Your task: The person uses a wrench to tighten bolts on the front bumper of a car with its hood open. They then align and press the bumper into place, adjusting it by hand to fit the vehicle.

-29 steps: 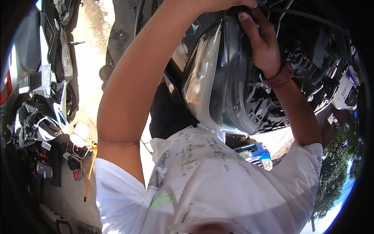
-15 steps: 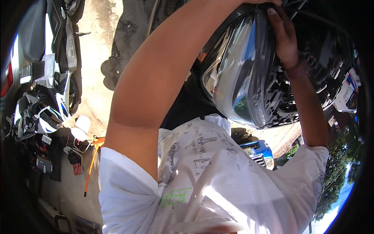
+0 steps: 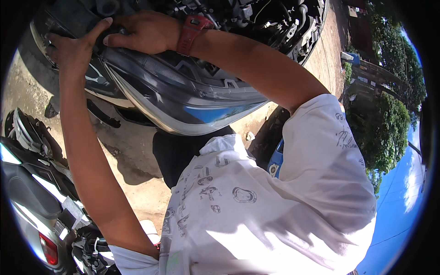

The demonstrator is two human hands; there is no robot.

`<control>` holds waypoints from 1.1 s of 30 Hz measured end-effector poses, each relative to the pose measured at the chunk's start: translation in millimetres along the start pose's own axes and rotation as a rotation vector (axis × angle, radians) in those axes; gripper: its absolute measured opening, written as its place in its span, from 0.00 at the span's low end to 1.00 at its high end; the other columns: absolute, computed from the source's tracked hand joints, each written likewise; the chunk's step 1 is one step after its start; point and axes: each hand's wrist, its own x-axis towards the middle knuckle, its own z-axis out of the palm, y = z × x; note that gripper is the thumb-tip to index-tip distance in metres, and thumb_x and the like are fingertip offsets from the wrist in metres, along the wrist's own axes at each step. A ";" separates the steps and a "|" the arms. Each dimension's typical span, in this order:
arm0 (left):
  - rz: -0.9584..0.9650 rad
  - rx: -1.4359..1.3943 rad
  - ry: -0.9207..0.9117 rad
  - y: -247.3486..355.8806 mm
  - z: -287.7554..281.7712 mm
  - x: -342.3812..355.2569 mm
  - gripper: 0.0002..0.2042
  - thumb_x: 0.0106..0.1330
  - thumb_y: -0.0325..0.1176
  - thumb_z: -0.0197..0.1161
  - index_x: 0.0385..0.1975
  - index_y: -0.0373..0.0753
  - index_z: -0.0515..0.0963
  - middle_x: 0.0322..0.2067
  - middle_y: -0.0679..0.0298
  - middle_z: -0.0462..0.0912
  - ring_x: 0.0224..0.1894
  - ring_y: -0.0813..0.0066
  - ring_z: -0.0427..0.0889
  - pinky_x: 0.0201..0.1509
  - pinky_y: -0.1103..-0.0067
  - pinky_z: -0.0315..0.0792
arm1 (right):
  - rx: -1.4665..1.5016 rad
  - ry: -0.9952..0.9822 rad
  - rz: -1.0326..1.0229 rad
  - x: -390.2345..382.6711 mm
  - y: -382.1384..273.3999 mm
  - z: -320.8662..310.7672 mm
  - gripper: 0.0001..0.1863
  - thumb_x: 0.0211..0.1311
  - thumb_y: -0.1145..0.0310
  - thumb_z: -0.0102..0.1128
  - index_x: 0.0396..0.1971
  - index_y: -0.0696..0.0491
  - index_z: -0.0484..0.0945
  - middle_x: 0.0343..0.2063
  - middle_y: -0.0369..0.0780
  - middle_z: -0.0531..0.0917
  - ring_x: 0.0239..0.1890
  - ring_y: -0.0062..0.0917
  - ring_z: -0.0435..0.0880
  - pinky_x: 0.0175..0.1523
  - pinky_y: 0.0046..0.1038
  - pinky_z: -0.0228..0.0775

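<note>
A car's front end fills the top of the view, with a clear-lensed headlight [image 3: 178, 98] below my hands. My left hand [image 3: 75, 52] grips the dark upper edge of the front bumper [image 3: 94, 75], beside the headlight's upper left end. Its thumb lies over the top; the fingers reach over the outer side. Close by, my right hand [image 3: 146, 34], with a red watch [image 3: 192, 34] on the wrist, is curled at the inner corner above the headlight. Its thumb points left. The other fingertips are partly hidden, and what they hold cannot be made out.
The engine bay [image 3: 256, 23] lies uncovered beyond my right forearm. Motorcycles [image 3: 32, 183] stand at the lower left on sunlit concrete ground [image 3: 133, 197]. A blue object [image 3: 276, 160] shows beside my shirt. Trees [image 3: 385, 123] rise on the right.
The view has swung, so the headlight and both hands now appear farther left. My hands are now plainly visible at the bumper edge; earlier my left hand was mostly cut off at the top.
</note>
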 end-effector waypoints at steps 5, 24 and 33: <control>0.092 -0.341 -0.120 0.3 0.2 3.5 0.63 0.44 0.44 0.91 0.74 0.21 0.53 0.71 0.44 0.69 0.72 0.53 0.72 0.80 0.64 0.64 | 0.049 0.017 -0.043 0.1 2.7 1.8 0.38 0.71 0.36 0.52 0.56 0.60 0.82 0.44 0.56 0.89 0.51 0.53 0.88 0.60 0.47 0.78; -0.073 -0.547 -0.450 -13.0 -8.3 19.2 0.52 0.61 0.38 0.81 0.77 0.35 0.49 0.72 0.50 0.68 0.71 0.55 0.73 0.75 0.62 0.70 | 0.133 0.194 -0.092 28.1 7.1 27.4 0.27 0.68 0.45 0.56 0.40 0.55 0.90 0.43 0.52 0.90 0.49 0.48 0.89 0.57 0.46 0.79; -0.077 -0.441 -0.377 5.4 -2.7 8.9 0.62 0.59 0.40 0.82 0.82 0.35 0.36 0.76 0.49 0.63 0.74 0.53 0.68 0.77 0.63 0.65 | 0.191 0.224 -0.163 51.3 11.9 51.5 0.24 0.69 0.49 0.56 0.37 0.55 0.90 0.41 0.51 0.90 0.47 0.47 0.90 0.55 0.47 0.80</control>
